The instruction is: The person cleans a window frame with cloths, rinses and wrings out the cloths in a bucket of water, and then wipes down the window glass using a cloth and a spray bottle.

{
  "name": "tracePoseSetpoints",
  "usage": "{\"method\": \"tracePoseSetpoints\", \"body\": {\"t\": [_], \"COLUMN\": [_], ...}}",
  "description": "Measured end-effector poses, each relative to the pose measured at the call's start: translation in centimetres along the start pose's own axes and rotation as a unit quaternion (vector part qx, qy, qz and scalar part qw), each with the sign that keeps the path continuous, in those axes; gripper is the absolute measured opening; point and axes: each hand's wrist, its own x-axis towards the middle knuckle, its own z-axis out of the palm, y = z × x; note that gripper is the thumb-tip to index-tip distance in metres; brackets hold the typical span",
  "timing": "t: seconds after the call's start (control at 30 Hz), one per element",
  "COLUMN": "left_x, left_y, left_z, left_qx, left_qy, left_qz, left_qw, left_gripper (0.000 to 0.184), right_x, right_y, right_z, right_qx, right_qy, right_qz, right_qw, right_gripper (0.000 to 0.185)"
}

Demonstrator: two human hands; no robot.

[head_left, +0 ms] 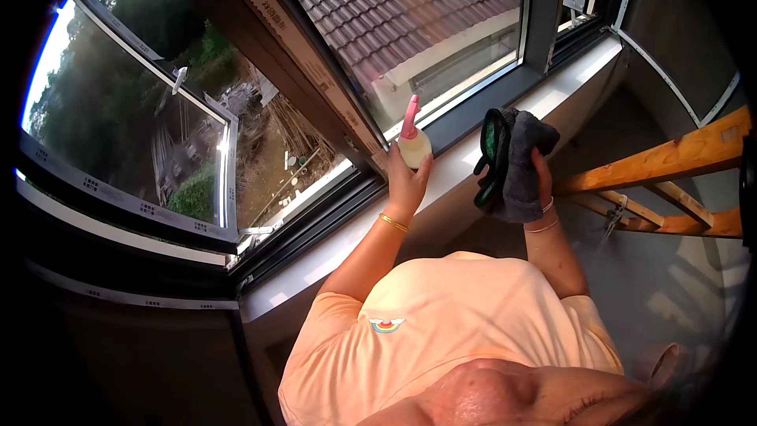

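Observation:
My left hand (408,181) is wrapped round a spray bottle (415,148) with a pale yellowish body and a pink spray head, held upright near the window frame. In my right hand (542,177) is a bunched dark grey cloth (524,154). A black piece with green inside (490,154) hangs at the left side of the cloth; what it is I cannot make out. Both hands are above the white window sill (465,162), in front of a glass pane (426,16). The fingers of my right hand are partly hidden behind the cloth.
On the left an opened window sash (126,134) swings outward over a yard with stacked poles. A tiled roof (371,0) shows through the glass. To the right a wooden ladder (662,162) leans close to my right arm.

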Motion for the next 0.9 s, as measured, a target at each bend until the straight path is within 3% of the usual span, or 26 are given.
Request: {"method": "tracePoseSetpoints", "body": {"t": [0.07, 0.13, 0.23, 0.27, 0.33, 0.4, 0.47, 0.53, 0.67, 0.7, 0.73, 0.8, 0.83, 0.87, 0.9], "left_x": [1.8, 2.7, 4.7, 5.5, 6.2, 5.3, 3.6, 1.5, -2.8, -4.3, -5.9, -8.6, -10.0, -11.5, -12.7], "left_y": [-0.1, -1.3, -1.0, -3.1, -2.8, -1.2, 0.6, 4.2, 10.3, 11.0, 11.6, 11.6, 11.5, 11.4, 12.2], "left_z": [0.5, 2.3, 3.2, 4.4, 4.6, 4.4, 3.7, 2.1, -4.6, -5.8, -7.1, -10.1, -11.4, -12.5, -13.5], "left_qx": [0.026, 0.124, 0.108, 0.097, 0.054, 0.016, 0.026, -0.085, 0.029, -0.043, -0.115, -0.185, -0.177, -0.141, -0.11], "left_qy": [-0.008, 0.041, 0.076, 0.146, 0.092, 0.124, 0.131, 0.153, 0.17, 0.172, 0.17, 0.179, 0.195, 0.219, 0.247], "left_qz": [-0.034, -0.006, -0.073, -0.003, -0.058, -0.019, 0.042, 0.083, 0.141, 0.071, 0.001, -0.008, -0.023, -0.024, -0.048], "left_qw": [0.999, 0.991, 0.989, 0.984, 0.993, 0.992, 0.99, 0.981, 0.975, 0.982, 0.979, 0.966, 0.964, 0.965, 0.962], "left_gripper": [0.077, 0.082, 0.087, 0.066, 0.038, 0.018, 0.009, 0.014, 0.023, 0.026, 0.031, 0.038, 0.039, 0.036, 0.035], "right_x": [0.7, 2.7, 5.3, 6.3, 7.5, 9.4, 10.9, 13.3, 18.0, 19.4, 19.6, 20.6, 22.4, 19.6, 21.1], "right_y": [-0.9, -2.0, -3.2, -4.0, -5.2, -6.2, -7.7, -9.5, -10.9, -11.0, -10.9, -10.5, -11.0, -10.9, -10.8], "right_z": [-1.5, -1.4, 2.5, 3.8, 5.3, 6.5, 9.4, 12.7, 22.2, 24.8, 27.8, 33.4, 36.1, 37.3, 39.8], "right_qx": [-0.034, -0.168, -0.108, -0.087, 0.019, 0.0, -0.182, -0.254, -0.314, -0.344, -0.391, -0.455, -0.48, -0.424, -0.444], "right_qy": [0.002, -0.004, -0.02, -0.023, -0.091, -0.092, -0.148, -0.243, -0.329, -0.355, -0.361, -0.321, -0.345, -0.362, -0.323], "right_qz": [0.014, 0.048, 0.069, 0.079, 0.189, 0.208, 0.074, 0.01, -0.1, -0.139, -0.243, -0.361, -0.317, -0.378, -0.41], "right_qw": [0.999, 0.985, 0.992, 0.993, 0.978, 0.974, 0.969, 0.936, 0.885, 0.858, 0.811, 0.748, 0.742, 0.739, 0.728], "right_gripper": [0.037, 0.037, 0.036, 0.036, 0.038, 0.043, 0.047, 0.05, 0.04, 0.04, 0.042, 0.041, 0.048, 0.041, 0.055]}}
